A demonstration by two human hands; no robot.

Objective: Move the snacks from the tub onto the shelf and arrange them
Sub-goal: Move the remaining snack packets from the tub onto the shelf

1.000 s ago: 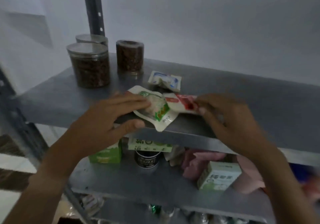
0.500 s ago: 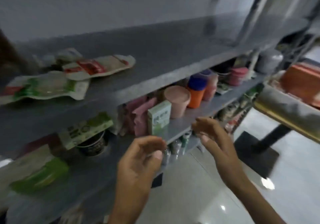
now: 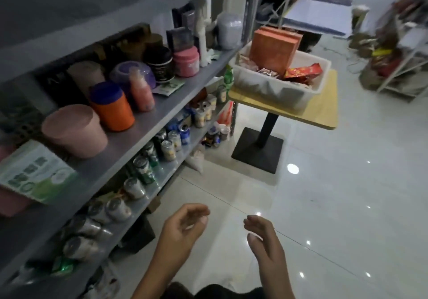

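A white plastic tub stands on a small wooden table to the right of the shelf. In it are orange boxes standing upright and red snack packets. The grey metal shelf runs along the left. My left hand and my right hand hover low over the floor, well short of the tub, fingers loosely curled and holding nothing. The top shelf with the placed snack packets is out of view.
The middle shelf carries a pink cup, an orange jar with a blue lid, a pink jar and a green-and-white box. Cans fill the lower shelf. The white tiled floor lies open on the right; another rack stands far right.
Both hands let go of the snack packets on the top shelf and dropped down empty. The view swung right and down, bringing the tub on the table into sight.
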